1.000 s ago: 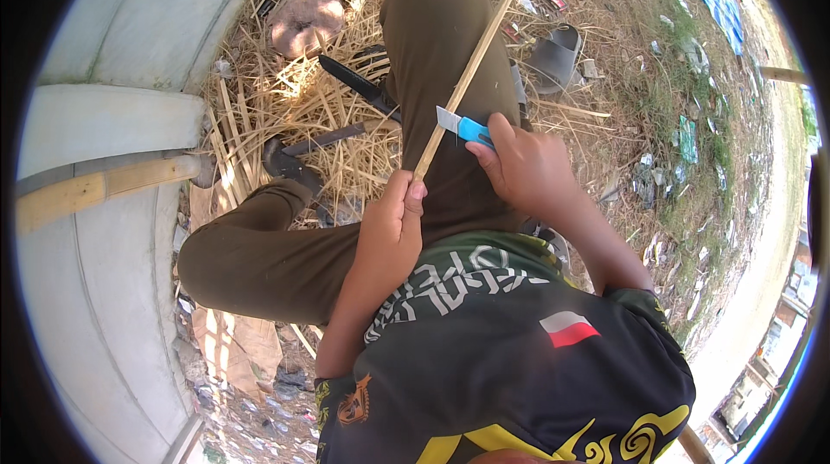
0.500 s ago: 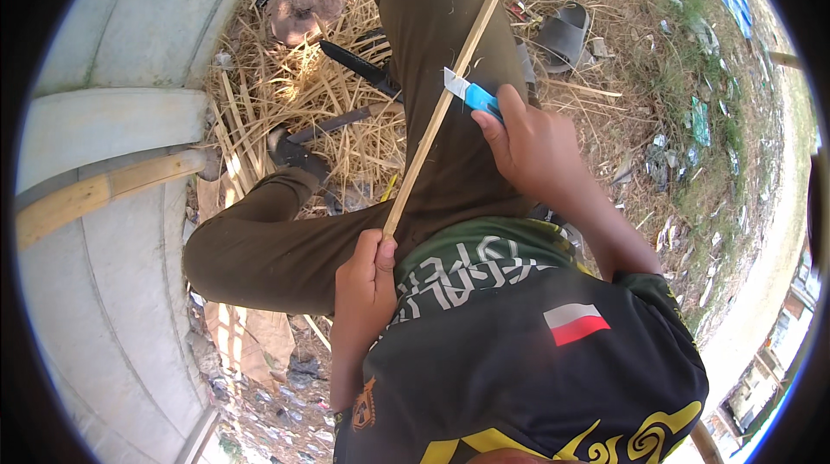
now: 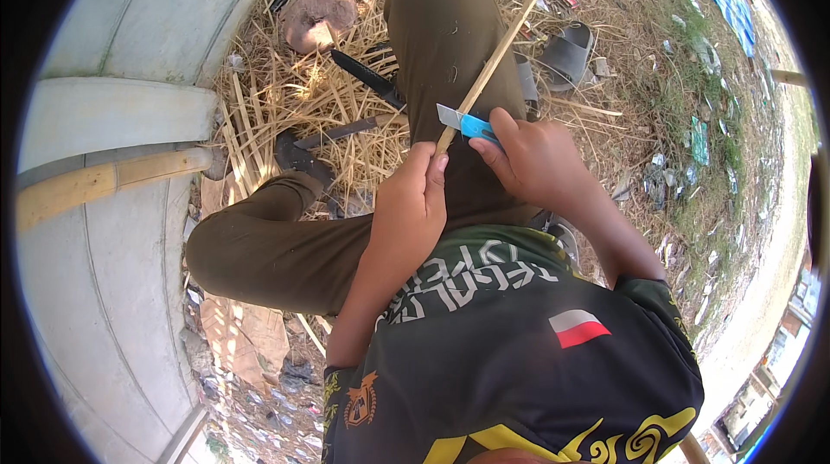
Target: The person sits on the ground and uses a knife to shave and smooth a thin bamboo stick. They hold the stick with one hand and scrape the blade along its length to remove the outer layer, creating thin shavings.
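My left hand (image 3: 411,204) is closed round the near end of a long, thin bamboo strip (image 3: 501,49). The strip slants up and away to the right, across my raised thigh. In my right hand (image 3: 536,161) is a box cutter (image 3: 477,127) with a light blue handle. Its bare blade lies across the strip, just beyond my left fingertips. Which part of the edge touches the strip is too small to tell.
Pale shavings (image 3: 259,109) litter the ground at the far left, around a dark machete blade (image 3: 367,79), a wooden-handled tool (image 3: 346,131) and a round wood block (image 3: 318,19). A grey sandal (image 3: 566,57) lies at the far right. A pale wall (image 3: 112,135) with a bamboo pole (image 3: 112,183) stands left.
My left hand has moved forward and right with the strip, up close to the blade. The strip has slid away from me past the box cutter. My right hand has moved only slightly.
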Action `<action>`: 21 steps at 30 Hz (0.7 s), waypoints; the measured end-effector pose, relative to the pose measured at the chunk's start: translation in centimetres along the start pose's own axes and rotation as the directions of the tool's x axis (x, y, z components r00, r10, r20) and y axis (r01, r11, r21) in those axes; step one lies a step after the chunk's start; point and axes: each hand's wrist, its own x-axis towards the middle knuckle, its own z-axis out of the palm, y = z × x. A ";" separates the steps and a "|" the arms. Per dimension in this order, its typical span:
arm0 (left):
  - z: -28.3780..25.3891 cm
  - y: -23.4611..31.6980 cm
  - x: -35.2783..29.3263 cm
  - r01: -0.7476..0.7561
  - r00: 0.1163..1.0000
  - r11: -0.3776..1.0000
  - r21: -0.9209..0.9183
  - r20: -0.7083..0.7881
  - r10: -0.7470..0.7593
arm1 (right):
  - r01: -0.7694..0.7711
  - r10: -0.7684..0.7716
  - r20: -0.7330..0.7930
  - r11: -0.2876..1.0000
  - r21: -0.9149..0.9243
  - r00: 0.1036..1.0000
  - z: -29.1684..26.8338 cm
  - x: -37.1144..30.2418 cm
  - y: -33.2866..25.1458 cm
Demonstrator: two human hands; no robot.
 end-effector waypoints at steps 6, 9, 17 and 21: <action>0.0 0.3 0.1 -0.010 1.000 0.999 0.033 -0.005 0.011 | -0.002 0.003 0.015 0.998 -0.064 1.000 -0.1 -0.1 -0.2; 0.0 0.2 -0.1 0.004 1.000 0.999 0.033 -0.006 -0.003 | -0.029 0.029 -0.005 0.995 -0.094 1.000 0.5 -0.1 -0.3; -0.4 -0.5 -0.7 -0.001 1.000 1.000 -0.007 -0.012 0.001 | -0.048 0.030 -0.153 0.992 -0.117 0.988 1.6 -0.2 -1.0; -1.1 -0.4 -1.2 0.027 1.000 1.000 0.012 0.013 -0.027 | -0.095 0.078 -0.154 0.990 -0.106 0.985 1.8 -0.2 -1.0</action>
